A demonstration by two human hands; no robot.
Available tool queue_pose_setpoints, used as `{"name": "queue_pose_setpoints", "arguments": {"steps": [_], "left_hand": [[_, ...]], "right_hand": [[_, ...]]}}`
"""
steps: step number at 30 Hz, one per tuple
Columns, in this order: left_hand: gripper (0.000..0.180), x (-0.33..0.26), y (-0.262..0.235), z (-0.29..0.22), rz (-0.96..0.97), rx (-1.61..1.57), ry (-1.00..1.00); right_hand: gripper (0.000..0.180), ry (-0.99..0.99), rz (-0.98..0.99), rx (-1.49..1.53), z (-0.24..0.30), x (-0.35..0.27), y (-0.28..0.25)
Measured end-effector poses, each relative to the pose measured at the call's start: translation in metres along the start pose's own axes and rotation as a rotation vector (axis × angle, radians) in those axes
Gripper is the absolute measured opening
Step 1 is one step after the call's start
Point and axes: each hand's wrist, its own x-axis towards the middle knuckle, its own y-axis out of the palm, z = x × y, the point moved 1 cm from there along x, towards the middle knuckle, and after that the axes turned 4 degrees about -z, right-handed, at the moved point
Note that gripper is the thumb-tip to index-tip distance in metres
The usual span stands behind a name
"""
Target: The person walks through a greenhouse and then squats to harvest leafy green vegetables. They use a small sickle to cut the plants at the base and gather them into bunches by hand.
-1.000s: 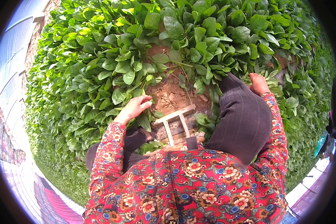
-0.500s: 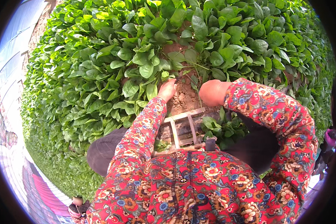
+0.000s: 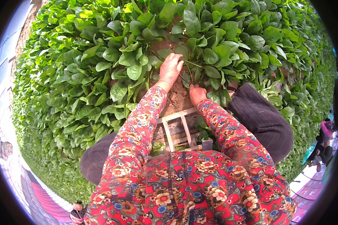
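Left hand [image 3: 171, 69]: fingers bent, back uppermost, among stems at the edge of the leafy green plants [image 3: 134, 71]; whether its grip closes on a stem cannot be told. Right hand [image 3: 197, 94]: fingers curled inward, lower and just beside; contents of the grip hidden. A thin dark rod [image 3: 184, 80] runs between the two; whether it is held cannot be determined. The plants, rooted in the ground, stand ahead of and around both hands.

Surface: brown, cloddy soil [image 3: 176, 98], exposed in a gap below the hands. Nearer the body, a pale wooden frame [image 3: 167, 129] lies between the knees, with a small dark block [image 3: 207, 144] at its near end. Beyond the plants, at left, rises a pale, ribbed, translucent wall [image 3: 7, 48].

Count: two hands; one rod; one frame, showing one crossbar and two long bars; one block; two other people, one at the right rim [image 3: 326, 129], one partly visible at lower left [image 3: 77, 214]; leaves too many to count
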Motion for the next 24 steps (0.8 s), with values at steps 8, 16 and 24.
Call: {"name": "queue_pose_setpoints", "arguments": {"steps": [8, 16, 24], "left_hand": [[0.029, -0.005, 0.064, 0.028, 0.19, 0.59, 0.279], [0.011, -0.035, -0.006, -0.062, 0.331, 0.228, 0.305], [0.026, -0.086, -0.03, -0.04, 1.102, 0.626, 0.019]], "right_hand": [[0.028, -0.047, 0.009, -0.025, 0.01, 0.005, 0.021], [0.027, 0.083, -0.151, 0.119, -0.012, 0.004, 0.02], [0.027, 0.073, -0.031, 0.013, -0.034, 0.01, 0.048]]}}
